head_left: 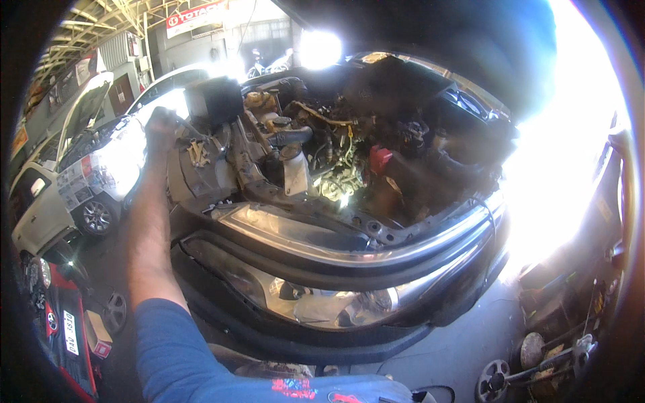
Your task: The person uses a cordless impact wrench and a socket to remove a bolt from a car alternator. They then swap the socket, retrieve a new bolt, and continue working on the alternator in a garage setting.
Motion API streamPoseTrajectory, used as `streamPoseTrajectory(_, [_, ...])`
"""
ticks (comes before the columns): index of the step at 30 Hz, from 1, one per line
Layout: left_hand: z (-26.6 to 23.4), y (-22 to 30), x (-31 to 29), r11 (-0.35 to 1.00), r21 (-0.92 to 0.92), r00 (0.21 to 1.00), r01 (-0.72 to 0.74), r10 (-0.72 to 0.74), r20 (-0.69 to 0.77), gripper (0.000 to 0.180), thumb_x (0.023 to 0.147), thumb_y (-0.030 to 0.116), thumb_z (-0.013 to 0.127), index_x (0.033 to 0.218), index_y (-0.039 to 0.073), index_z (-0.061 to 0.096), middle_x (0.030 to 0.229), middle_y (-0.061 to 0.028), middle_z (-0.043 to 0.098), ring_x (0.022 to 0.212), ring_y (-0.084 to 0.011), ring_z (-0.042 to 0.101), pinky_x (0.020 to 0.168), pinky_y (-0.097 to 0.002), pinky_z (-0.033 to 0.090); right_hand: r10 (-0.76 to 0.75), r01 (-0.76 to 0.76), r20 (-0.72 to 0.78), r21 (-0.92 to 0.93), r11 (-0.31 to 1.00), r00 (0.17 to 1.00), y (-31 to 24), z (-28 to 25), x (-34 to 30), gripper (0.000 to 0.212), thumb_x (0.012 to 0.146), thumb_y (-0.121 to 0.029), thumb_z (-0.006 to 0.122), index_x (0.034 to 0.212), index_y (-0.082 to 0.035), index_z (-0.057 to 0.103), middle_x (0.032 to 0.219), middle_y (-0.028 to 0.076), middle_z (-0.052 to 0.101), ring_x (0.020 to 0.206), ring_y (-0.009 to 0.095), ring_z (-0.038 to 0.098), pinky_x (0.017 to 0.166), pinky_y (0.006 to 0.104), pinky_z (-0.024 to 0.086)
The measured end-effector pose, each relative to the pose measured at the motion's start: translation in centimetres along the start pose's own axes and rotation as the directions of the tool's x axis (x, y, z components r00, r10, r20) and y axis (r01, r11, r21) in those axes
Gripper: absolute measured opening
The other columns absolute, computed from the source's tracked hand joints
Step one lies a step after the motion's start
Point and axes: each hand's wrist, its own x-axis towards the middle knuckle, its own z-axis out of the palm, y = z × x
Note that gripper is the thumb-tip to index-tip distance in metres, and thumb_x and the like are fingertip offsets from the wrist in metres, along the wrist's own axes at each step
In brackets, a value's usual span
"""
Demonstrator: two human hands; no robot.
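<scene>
My left hand (161,129) reaches forward at the end of an outstretched arm, over the left side of the car's front. Its fingers look curled closed; the hand is dark and small, and what they hold cannot be made out. Just right of it stands a black box (213,101) on the fender edge. Below the box, several yellowish metal tools (197,154) lie on the fender (185,176). The open engine bay (336,148) spreads to the right, with a whitish plastic reservoir (294,172) and a dark hose (290,136). My right hand is out of view.
The raised hood (430,33) hangs overhead. Nearest me is the front bumper (302,336) with its chrome grille trim (322,252). A white car (50,201) with its hood up and a red car (70,329) stand left. Metal parts (531,369) lie at lower right.
</scene>
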Motion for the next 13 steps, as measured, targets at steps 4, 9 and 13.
streamPoseTrajectory(4, [-2.7, 5.5, 3.8, 0.967, -0.088, 0.967, 0.238, -0.244, -0.07, 0.03, 0.09, 0.028, 0.068, 0.106, 0.004, 0.059, 0.073, -0.0062, 0.061, 0.069, -0.0182, 0.06, 0.068, -0.0328, 0.049, 0.113, -0.104, -0.089, 0.103, 0.989, 0.99, 10.1, -7.2, -2.2, 0.025, 0.085, -0.022, 0.063, 0.102, -0.003, 0.06, 0.081, 0.01, 0.061, 0.07, 0.023, 0.061, 0.059, 0.0375, 0.05])
streamPoseTrajectory(9, [-9.5, 18.2, 10.5, 0.992, -0.124, 0.977, 0.001, -0.028, -0.211, 0.038, 0.09, 0.043, 0.065, 0.101, 0.006, 0.067, 0.085, -0.0099, 0.069, 0.08, -0.0221, 0.066, 0.075, -0.0367, 0.05, -0.392, 0.329, -0.239, -0.262, 0.907, 0.888, 4.2, -10.9, -3.5, 0.013, 0.081, -0.019, 0.057, 0.081, -0.006, 0.059, 0.057, 0.003, 0.05, 0.052, 0.017, 0.052, 0.047, 0.0343, 0.042])
streamPoseTrajectory(13, [-10.9, 29.6, 12.6, 0.849, 0.188, 0.836, -0.493, 0.523, -0.168, 0.035, 0.094, 0.013, 0.048, 0.126, 0.01, 0.061, 0.119, -0.013, 0.063, 0.104, -0.0255, 0.061, 0.089, -0.0368, 0.049, -0.708, 0.729, -0.186, 0.085, 0.68, 0.682, -13.7, -4.0, -16.4, 0.037, 0.09, -0.018, 0.063, 0.12, 0.005, 0.059, 0.113, 0.014, 0.063, 0.098, 0.022, 0.059, 0.089, 0.0333, 0.047])
